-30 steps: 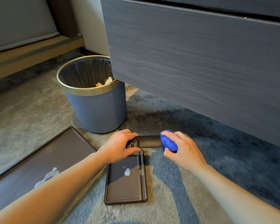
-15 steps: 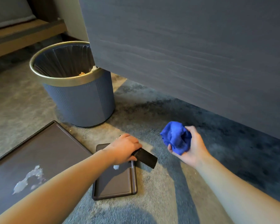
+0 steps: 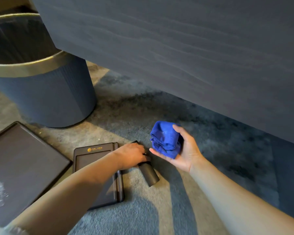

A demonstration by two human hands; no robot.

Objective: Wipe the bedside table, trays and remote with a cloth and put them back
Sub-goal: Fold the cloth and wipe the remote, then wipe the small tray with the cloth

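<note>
A grey-blue carpet (image 3: 202, 192) fills the floor, with the dark wood-grain side of the bedside desk (image 3: 176, 48) looming above it and a ribbed bin (image 3: 46, 99) with a brass-coloured rim standing at the left. Two dark trays lie flat on the carpet: a large tray (image 3: 24, 160) at the left edge carrying a whitish smear, and a small tray (image 3: 92, 160) with a gold logo just beside it. The remote (image 3: 148, 173) lies on the carpet touching the small tray's right edge, angled toward the viewer. The left hand (image 3: 131, 156) covers its far end, fingers curled down over it in a closed grip. The right hand (image 3: 182, 150) hovers apart from it, fingers wrapped around a balled blue cloth (image 3: 165, 139).

The remote looks light, rigid and smooth, probably a little slippery; holding it by the long sides near one end would likely leave the rest free for wiping. The cloth is soft and squashes to fit.
</note>
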